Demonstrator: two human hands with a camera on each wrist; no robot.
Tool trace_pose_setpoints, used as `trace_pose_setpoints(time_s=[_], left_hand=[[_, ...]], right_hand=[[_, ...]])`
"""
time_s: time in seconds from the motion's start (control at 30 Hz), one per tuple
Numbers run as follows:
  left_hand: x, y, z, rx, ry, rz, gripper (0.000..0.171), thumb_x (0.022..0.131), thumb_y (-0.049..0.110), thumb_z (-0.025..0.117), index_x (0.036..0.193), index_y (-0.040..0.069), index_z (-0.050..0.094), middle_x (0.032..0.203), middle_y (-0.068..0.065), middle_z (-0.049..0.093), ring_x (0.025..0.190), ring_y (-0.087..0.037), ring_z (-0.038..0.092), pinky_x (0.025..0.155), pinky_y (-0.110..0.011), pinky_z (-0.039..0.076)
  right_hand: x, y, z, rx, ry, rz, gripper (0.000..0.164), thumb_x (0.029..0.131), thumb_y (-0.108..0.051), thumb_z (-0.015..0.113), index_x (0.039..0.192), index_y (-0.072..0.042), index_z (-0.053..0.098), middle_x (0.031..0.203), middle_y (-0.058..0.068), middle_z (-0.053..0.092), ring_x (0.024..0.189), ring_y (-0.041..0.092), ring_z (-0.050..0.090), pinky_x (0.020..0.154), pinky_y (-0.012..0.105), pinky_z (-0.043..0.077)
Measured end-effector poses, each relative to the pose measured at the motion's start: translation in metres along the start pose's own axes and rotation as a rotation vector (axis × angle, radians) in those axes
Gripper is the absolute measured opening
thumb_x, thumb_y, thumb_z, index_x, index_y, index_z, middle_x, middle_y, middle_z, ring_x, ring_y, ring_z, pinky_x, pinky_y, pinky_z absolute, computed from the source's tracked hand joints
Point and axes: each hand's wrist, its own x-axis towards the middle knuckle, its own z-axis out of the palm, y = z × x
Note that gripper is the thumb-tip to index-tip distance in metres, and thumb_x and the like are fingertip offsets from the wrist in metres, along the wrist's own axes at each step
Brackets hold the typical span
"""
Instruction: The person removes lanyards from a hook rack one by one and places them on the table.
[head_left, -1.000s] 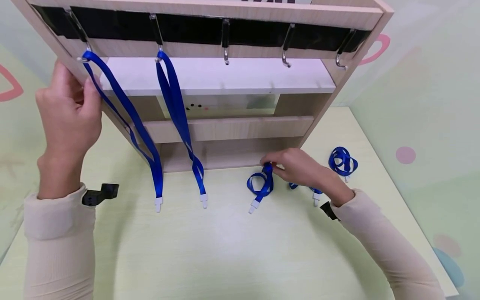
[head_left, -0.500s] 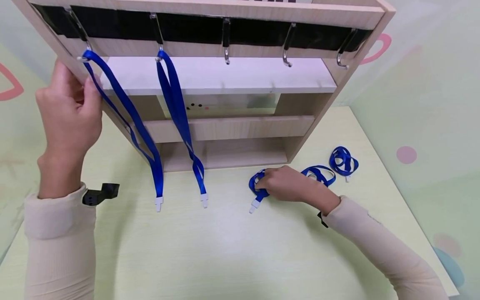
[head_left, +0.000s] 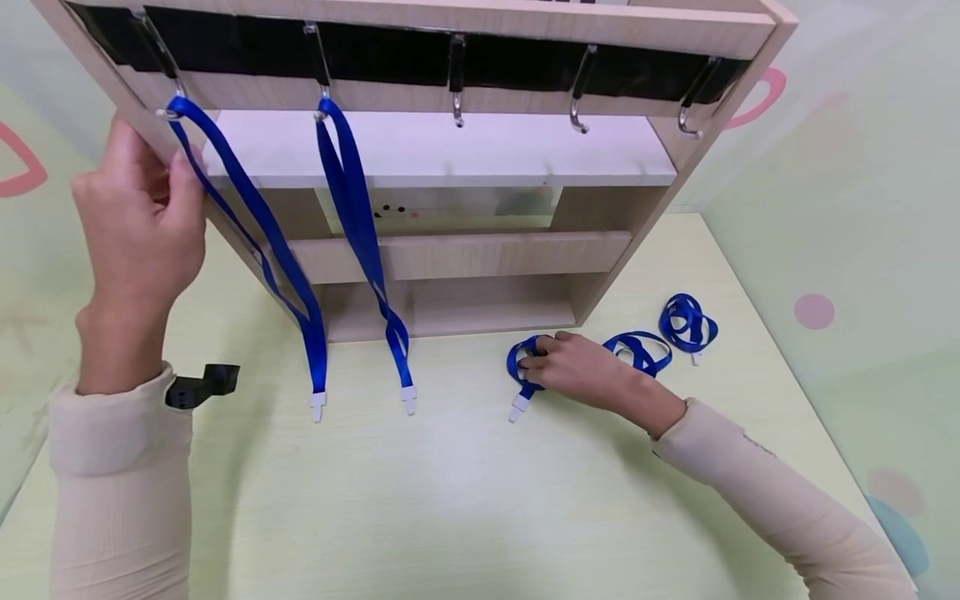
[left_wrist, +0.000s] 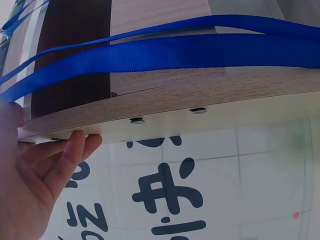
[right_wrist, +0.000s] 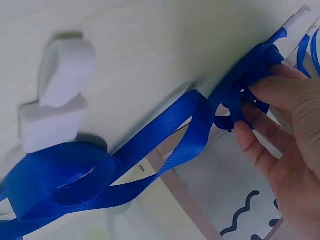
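Observation:
My left hand (head_left: pixel 142 225) grips the side panel of a wooden rack (head_left: pixel 502 254), thumb in front and fingers behind; in the left wrist view, the fingers (left_wrist: pixel 75 150) lie along the panel's outer face. With my right hand (head_left: pixel 581 371) I pinch a coiled blue lanyard (right_wrist: pixel 250 75) on the table, its white clip (head_left: pixel 519 406) pointing toward me. Two more blue lanyards hang from the rack's left hooks: one (head_left: pixel 288 258) beside my left hand, the other (head_left: pixel 356 200) on the second hook.
Right of my right hand lie a looped lanyard (head_left: pixel 645 346) and a coiled one (head_left: pixel 688 323). Three bare metal hooks, including the middle hook (head_left: pixel 457 108), stick out from the black strip (head_left: pixel 390 54). A wall (head_left: pixel 840 250) borders the table on the right.
My right hand has moved down from the top of the lanyard coil to its right side. The coil has shifted slightly right. My left hand stays on the rack.

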Motion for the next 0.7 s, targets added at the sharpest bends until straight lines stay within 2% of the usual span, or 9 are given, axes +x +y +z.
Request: trace_pose_setpoints(time_s=[0.13, 0.3, 0.4, 0.57, 0.7], left_hand=[[0.000, 0.000, 0.000, -0.005, 0.002, -0.006, 0.027, 0.097, 0.019, 0.048, 0.119, 0.020, 0.063, 0.107, -0.005, 0.075, 0.079, 0.022, 0.058, 0.067, -0.003, 0.043], [0.000, -0.001, 0.001, -0.014, 0.006, -0.016, 0.025, 0.097, 0.019, 0.048, 0.117, 0.021, 0.063, 0.101, -0.001, 0.076, 0.073, 0.022, 0.056, 0.065, -0.004, 0.043], [0.000, -0.001, 0.001, -0.015, 0.011, -0.021, 0.024, 0.097, 0.020, 0.048, 0.116, 0.022, 0.063, 0.096, 0.009, 0.074, 0.072, 0.022, 0.056, 0.065, -0.004, 0.043], [0.000, 0.000, 0.001, -0.017, 0.013, -0.024, 0.024, 0.097, 0.019, 0.048, 0.115, 0.022, 0.063, 0.089, 0.027, 0.065, 0.071, 0.021, 0.056, 0.065, -0.004, 0.042], [0.000, 0.000, 0.001, -0.020, 0.015, -0.018, 0.023, 0.097, 0.019, 0.047, 0.114, 0.023, 0.063, 0.085, 0.033, 0.060, 0.069, 0.020, 0.055, 0.063, -0.004, 0.042]], right_hand=[[-0.001, 0.002, 0.001, -0.015, 0.012, -0.018, 0.036, 0.084, -0.014, 0.077, 0.119, -0.020, 0.072, 0.119, -0.003, 0.072, 0.100, 0.020, 0.062, 0.076, 0.033, 0.055], [-0.001, 0.002, -0.004, -0.029, 0.054, -0.009, 0.052, 0.084, -0.012, 0.078, 0.132, -0.025, 0.065, 0.114, -0.003, 0.073, 0.100, 0.019, 0.064, 0.077, 0.033, 0.053], [-0.001, 0.004, -0.009, -0.007, 0.087, 0.020, 0.058, 0.086, -0.008, 0.075, 0.138, -0.025, 0.059, 0.114, -0.003, 0.073, 0.099, 0.020, 0.066, 0.080, 0.036, 0.055], [-0.002, 0.008, -0.015, 0.084, 0.129, 0.061, 0.055, 0.087, 0.002, 0.065, 0.137, -0.021, 0.060, 0.113, -0.003, 0.074, 0.097, 0.021, 0.068, 0.079, 0.039, 0.058], [-0.003, 0.012, -0.016, 0.103, 0.169, 0.078, 0.046, 0.087, 0.001, 0.064, 0.129, -0.017, 0.066, 0.104, -0.002, 0.075, 0.092, 0.020, 0.069, 0.075, 0.036, 0.058]])
